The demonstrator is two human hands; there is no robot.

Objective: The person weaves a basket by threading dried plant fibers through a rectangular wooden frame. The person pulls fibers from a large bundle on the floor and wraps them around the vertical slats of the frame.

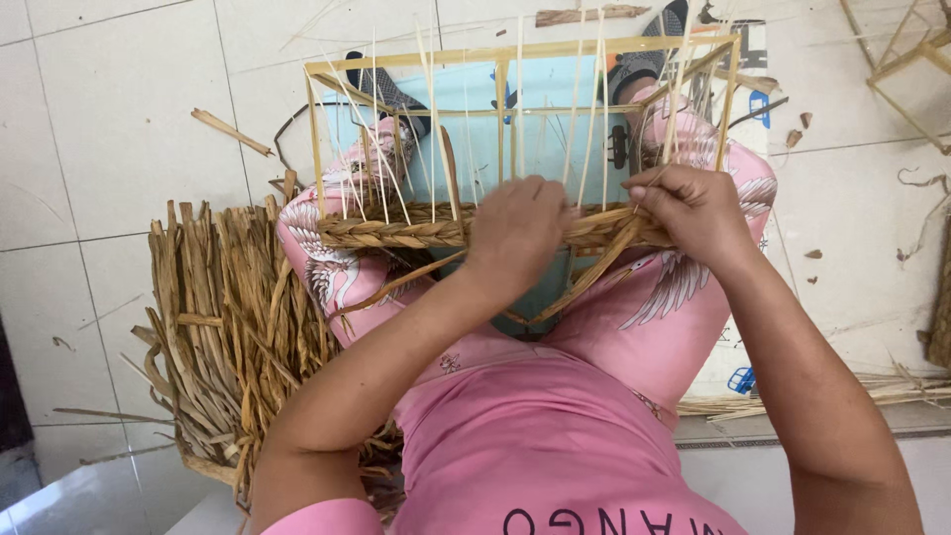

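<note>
Woven band [396, 234] w/ both hands [515, 230]

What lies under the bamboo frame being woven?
The bamboo frame rests on the person's pink-clothed knees, above a light-blue mat. The hands and woven band cover its lower edge.

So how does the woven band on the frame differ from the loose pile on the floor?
The woven band is braided tight into a horizontal row across the bamboo frame; the loose pile lies unwoven, its strips jumbled on the floor tiles. Both hands, left hand and right hand, work the band; nothing touches the pile. Both are the same dried tan fibre.
</note>
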